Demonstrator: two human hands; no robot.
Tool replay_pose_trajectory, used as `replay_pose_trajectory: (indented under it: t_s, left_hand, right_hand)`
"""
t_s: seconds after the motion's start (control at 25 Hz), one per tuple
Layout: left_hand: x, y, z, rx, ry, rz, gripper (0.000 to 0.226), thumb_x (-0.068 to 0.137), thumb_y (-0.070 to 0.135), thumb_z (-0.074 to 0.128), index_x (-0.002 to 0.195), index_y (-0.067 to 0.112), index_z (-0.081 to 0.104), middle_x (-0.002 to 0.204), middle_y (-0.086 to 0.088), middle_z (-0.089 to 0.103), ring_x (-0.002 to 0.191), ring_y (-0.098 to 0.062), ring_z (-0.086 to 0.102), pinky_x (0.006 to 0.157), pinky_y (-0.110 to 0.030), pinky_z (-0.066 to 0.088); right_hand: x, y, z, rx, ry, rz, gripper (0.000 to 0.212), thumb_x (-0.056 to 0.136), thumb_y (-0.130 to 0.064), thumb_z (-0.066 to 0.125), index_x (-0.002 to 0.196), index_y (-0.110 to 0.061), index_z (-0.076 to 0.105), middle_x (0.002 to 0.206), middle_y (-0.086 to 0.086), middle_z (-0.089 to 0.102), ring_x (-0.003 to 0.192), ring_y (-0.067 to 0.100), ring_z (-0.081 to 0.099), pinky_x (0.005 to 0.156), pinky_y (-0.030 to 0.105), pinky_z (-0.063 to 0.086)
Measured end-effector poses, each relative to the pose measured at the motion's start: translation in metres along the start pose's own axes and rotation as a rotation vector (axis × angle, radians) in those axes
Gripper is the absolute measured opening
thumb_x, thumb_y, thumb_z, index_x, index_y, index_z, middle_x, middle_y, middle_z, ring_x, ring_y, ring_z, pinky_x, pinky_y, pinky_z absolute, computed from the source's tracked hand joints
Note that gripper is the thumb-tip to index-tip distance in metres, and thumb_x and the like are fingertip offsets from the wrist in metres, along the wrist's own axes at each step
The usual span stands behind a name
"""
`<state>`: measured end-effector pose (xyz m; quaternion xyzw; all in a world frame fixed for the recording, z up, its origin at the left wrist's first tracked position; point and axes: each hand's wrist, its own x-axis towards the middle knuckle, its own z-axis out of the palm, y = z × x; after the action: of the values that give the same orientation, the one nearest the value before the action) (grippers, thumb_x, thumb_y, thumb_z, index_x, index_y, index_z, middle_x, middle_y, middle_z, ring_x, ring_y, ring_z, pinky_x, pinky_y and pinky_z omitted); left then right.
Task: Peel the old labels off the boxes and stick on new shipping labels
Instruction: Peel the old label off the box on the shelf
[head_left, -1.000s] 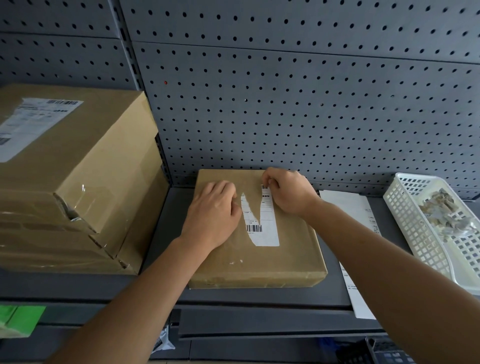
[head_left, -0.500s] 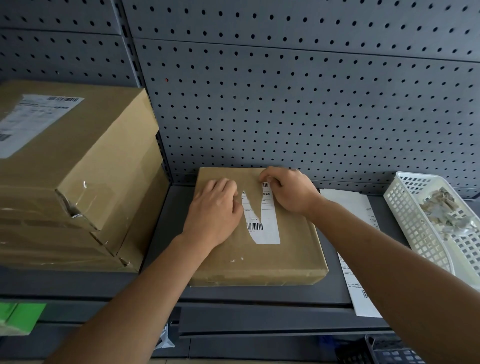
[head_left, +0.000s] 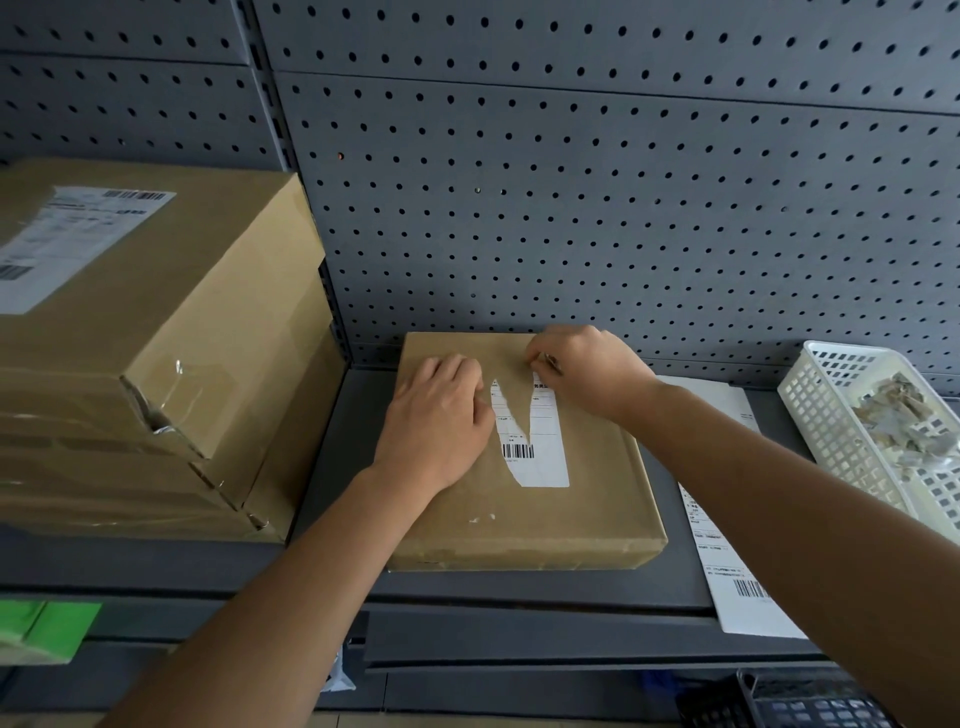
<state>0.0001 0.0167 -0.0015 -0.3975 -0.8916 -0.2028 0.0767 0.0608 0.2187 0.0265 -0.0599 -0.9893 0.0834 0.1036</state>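
A flat brown box (head_left: 545, 525) lies on the grey shelf (head_left: 519, 590) against the pegboard. On its top is a torn white old label (head_left: 543, 441) with a barcode, a V-shaped piece gone from its upper middle. My left hand (head_left: 434, 421) lies flat on the box, just left of the label, pressing it down. My right hand (head_left: 584, 371) is at the label's top right corner, fingertips pinched on the edge of the label. A sheet of new shipping labels (head_left: 732, 545) lies on the shelf to the right of the box, partly under my right forearm.
Stacked large brown boxes (head_left: 156, 338) stand on the left, the top one bearing a label (head_left: 67, 239). A white plastic basket (head_left: 878, 431) holding peeled paper scraps sits at the right. Green packaging (head_left: 41, 626) shows on a lower shelf at left, and a dark basket (head_left: 810, 701) at the bottom right.
My right hand has shifted slightly up and back along the label's top right corner, lifting its edge. My left hand stays pressed on the box.
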Motion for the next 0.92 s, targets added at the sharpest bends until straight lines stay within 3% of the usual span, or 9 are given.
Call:
replay_pose_trajectory:
  t_s: [0.16, 0.36, 0.48, 0.6, 0.76, 0.92]
  left_hand:
    - [0.001, 0.0, 0.0, 0.001, -0.011, -0.007, 0.009, 0.096, 0.027, 0.045, 0.102, 0.023, 0.051, 0.109, 0.012, 0.053, 0.107, -0.013, 0.046, 0.085, -0.032, 0.044]
    - [0.001, 0.0, 0.0, 0.009, -0.012, -0.014, 0.008, 0.094, 0.027, 0.044, 0.1, 0.023, 0.048, 0.108, 0.012, 0.052, 0.106, -0.013, 0.045, 0.085, -0.033, 0.044]
    - [0.001, 0.001, 0.0, 0.007, -0.012, -0.012, 0.008, 0.094, 0.027, 0.045, 0.1, 0.023, 0.048, 0.108, 0.011, 0.052, 0.106, -0.014, 0.045, 0.084, -0.033, 0.044]
    - [0.001, 0.001, 0.0, 0.014, -0.009, -0.008, 0.009, 0.094, 0.027, 0.045, 0.101, 0.023, 0.049, 0.108, 0.011, 0.052, 0.106, -0.014, 0.046, 0.084, -0.034, 0.045]
    - [0.0, 0.001, 0.001, 0.021, -0.007, -0.005, 0.01, 0.094, 0.027, 0.045, 0.101, 0.022, 0.049, 0.107, 0.01, 0.053, 0.105, -0.014, 0.046, 0.085, -0.035, 0.046]
    - [0.001, 0.0, 0.001, 0.036, 0.002, -0.005, 0.009, 0.094, 0.027, 0.045, 0.1, 0.022, 0.049, 0.105, 0.009, 0.053, 0.104, -0.015, 0.047, 0.083, -0.035, 0.047]
  right_hand:
    - [0.006, 0.005, -0.001, -0.155, -0.024, -0.153, 0.019, 0.096, -0.013, 0.049, 0.101, -0.01, 0.068, 0.099, 0.004, 0.064, 0.079, 0.028, 0.062, 0.067, 0.039, 0.053]
    - [0.006, 0.005, 0.003, -0.267, -0.093, -0.123, 0.021, 0.093, -0.002, 0.046, 0.108, -0.014, 0.055, 0.104, 0.002, 0.056, 0.068, 0.023, 0.057, 0.055, 0.033, 0.044]
    - [0.001, 0.008, 0.002, -0.163, -0.14, -0.058, 0.03, 0.089, 0.006, 0.042, 0.107, -0.017, 0.049, 0.107, 0.0, 0.049, 0.073, 0.023, 0.056, 0.063, 0.033, 0.042]
    - [-0.003, 0.008, 0.0, -0.053, -0.133, -0.011, 0.032, 0.091, 0.007, 0.039, 0.103, -0.021, 0.046, 0.106, -0.002, 0.046, 0.079, 0.026, 0.055, 0.068, 0.039, 0.049]
    - [-0.003, 0.01, -0.003, 0.044, -0.087, -0.034, 0.027, 0.1, -0.013, 0.045, 0.125, -0.018, 0.055, 0.118, 0.002, 0.048, 0.089, 0.027, 0.057, 0.082, 0.042, 0.05]
    - [-0.006, 0.009, 0.005, -0.046, -0.011, -0.028, 0.011, 0.098, -0.01, 0.05, 0.103, -0.012, 0.06, 0.106, 0.005, 0.048, 0.083, 0.03, 0.055, 0.071, 0.038, 0.048]
